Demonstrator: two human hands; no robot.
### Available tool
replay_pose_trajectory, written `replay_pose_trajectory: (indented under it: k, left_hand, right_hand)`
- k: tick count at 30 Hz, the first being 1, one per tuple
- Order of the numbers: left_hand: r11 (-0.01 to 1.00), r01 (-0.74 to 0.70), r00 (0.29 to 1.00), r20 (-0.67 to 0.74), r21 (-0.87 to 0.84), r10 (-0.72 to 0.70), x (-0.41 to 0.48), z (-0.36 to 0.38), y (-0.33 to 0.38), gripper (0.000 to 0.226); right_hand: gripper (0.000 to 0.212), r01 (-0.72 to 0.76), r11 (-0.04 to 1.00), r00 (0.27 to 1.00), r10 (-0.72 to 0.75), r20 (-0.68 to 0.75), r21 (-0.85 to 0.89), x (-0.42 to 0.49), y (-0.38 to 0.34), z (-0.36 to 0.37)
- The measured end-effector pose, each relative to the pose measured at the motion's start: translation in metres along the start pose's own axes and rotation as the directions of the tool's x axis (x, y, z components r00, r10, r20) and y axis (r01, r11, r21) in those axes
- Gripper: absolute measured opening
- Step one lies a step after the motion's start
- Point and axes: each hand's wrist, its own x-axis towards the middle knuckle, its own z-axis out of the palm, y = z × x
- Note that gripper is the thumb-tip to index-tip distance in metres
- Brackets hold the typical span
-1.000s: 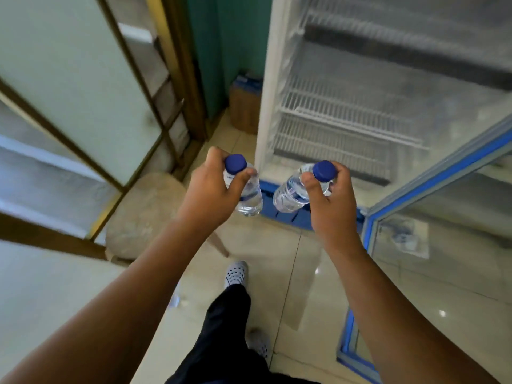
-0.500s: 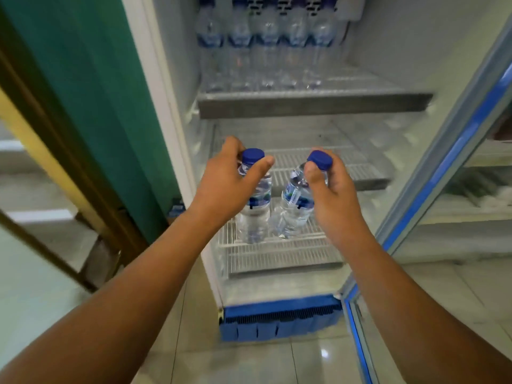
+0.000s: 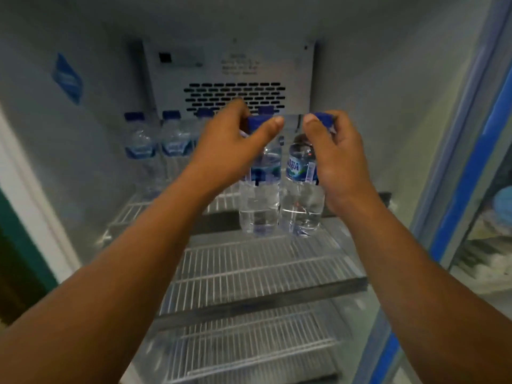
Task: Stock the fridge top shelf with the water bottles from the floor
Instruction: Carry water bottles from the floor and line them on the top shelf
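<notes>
My left hand [image 3: 230, 151] grips the neck and blue cap of a clear water bottle [image 3: 261, 200]. My right hand [image 3: 336, 162] grips a second water bottle [image 3: 300, 200] the same way, its blue label facing me. Both bottles hang upright side by side, in front of the top wire shelf [image 3: 130, 209] of the open fridge, their bases just below its front edge. Several blue-capped bottles [image 3: 140, 151] stand in a row at the back of that shelf, partly hidden behind my hands.
A vented panel [image 3: 235, 95] fills the fridge's back wall above the bottles. Two more wire shelves [image 3: 249, 270] lie below the top one. The blue-framed glass door [image 3: 465, 167] stands open at the right. A blue sticker [image 3: 68, 79] marks the left inner wall.
My view has risen from the floor and low shelves to the top shelf. Both hands lifted their bottles up and forward to the level of that shelf.
</notes>
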Motion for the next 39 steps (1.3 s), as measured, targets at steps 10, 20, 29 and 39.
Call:
replay_pose_trajectory:
  k: [10,20,29,39]
  left_hand:
    - [0.982,-0.089,0.996,0.013,0.169,0.088,0.094,0.052,0.011,0.040]
    - [0.699,-0.229,0.973,0.164,0.678,0.159,0.151,0.080,-0.008,0.053]
    - [0.546,-0.229,0.968,0.247,0.806,0.043,0.165,0.093,-0.019,0.067]
    - [0.603,-0.203,0.940,0.327,0.772,-0.102,0.177,0.097,-0.026,0.059]
  right_hand:
    - [0.014,-0.014,0.999,0.999,0.012,-0.048,-0.030,0.098,0.036,-0.034]
    - [0.029,-0.039,0.975,0.999,0.041,0.007,-0.218,0.142,0.087,-0.049]
    - [0.028,-0.060,0.973,0.996,0.072,0.045,-0.224,0.151,0.114,-0.049]
    - [0.029,-0.036,0.969,0.997,0.050,0.053,-0.246,0.149,0.127,-0.052]
